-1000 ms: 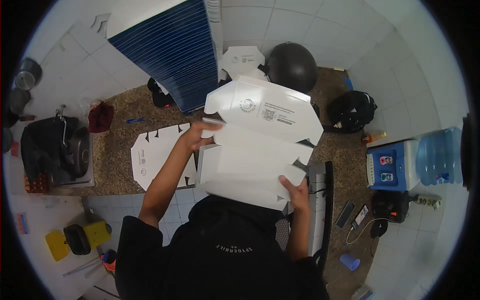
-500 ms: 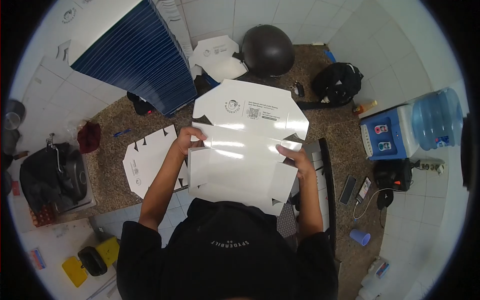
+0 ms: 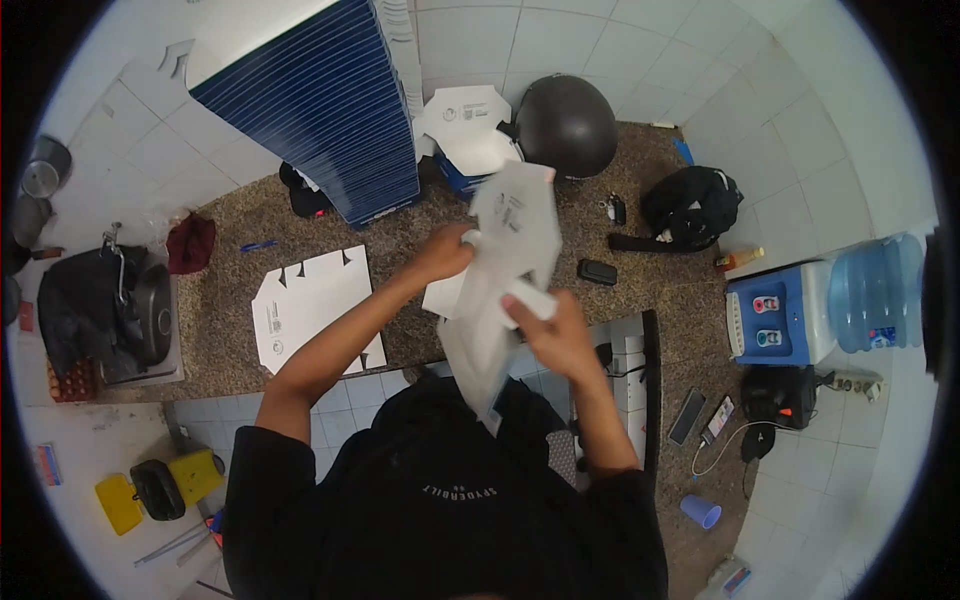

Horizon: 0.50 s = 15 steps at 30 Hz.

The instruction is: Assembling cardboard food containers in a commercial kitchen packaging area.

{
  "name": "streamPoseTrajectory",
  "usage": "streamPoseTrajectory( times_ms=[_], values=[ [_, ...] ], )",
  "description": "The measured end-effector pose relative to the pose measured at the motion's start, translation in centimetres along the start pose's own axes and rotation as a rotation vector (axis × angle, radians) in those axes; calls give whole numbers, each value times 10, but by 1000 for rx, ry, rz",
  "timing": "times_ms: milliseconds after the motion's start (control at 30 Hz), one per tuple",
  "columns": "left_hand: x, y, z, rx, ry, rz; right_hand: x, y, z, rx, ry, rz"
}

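Both my hands hold a flat white cardboard box blank point(image 3: 505, 260), turned nearly edge-on and tilted above the granite counter point(image 3: 400, 230). My left hand point(image 3: 445, 252) grips its upper left edge. My right hand point(image 3: 555, 330) pinches a flap on its lower right side. A short pile of more flat white blanks point(image 3: 310, 305) lies on the counter to my left. A tall leaning stack of blue-edged flat boxes point(image 3: 315, 110) stands at the back.
A black helmet point(image 3: 565, 125), a black bag point(image 3: 695, 205) and a small dark phone point(image 3: 597, 271) sit on the counter at right. A folded white box point(image 3: 468, 125) rests behind. A blue water dispenser point(image 3: 800, 310) stands at far right, a dark pan point(image 3: 140, 315) at left.
The blank, held flat and facing up before, has been swung up nearly edge-on. My hands have moved closer together on it.
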State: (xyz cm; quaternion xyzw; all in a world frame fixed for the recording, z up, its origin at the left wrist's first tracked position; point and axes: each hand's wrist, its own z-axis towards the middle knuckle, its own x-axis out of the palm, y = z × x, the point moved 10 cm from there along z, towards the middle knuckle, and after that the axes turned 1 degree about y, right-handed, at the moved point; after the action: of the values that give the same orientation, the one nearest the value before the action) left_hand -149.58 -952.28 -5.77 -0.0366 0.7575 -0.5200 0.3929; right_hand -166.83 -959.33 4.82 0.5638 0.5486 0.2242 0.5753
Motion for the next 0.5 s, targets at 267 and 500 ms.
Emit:
streamPoseTrajectory(
  times_ms=[267, 500],
  values=[
    [73, 15, -3, -241, 341, -890, 12, 3, 6, -15, 124, 47],
    [22, -25, -2, -121, 292, -603, -30, -46, 16, 38, -41, 178]
  ],
)
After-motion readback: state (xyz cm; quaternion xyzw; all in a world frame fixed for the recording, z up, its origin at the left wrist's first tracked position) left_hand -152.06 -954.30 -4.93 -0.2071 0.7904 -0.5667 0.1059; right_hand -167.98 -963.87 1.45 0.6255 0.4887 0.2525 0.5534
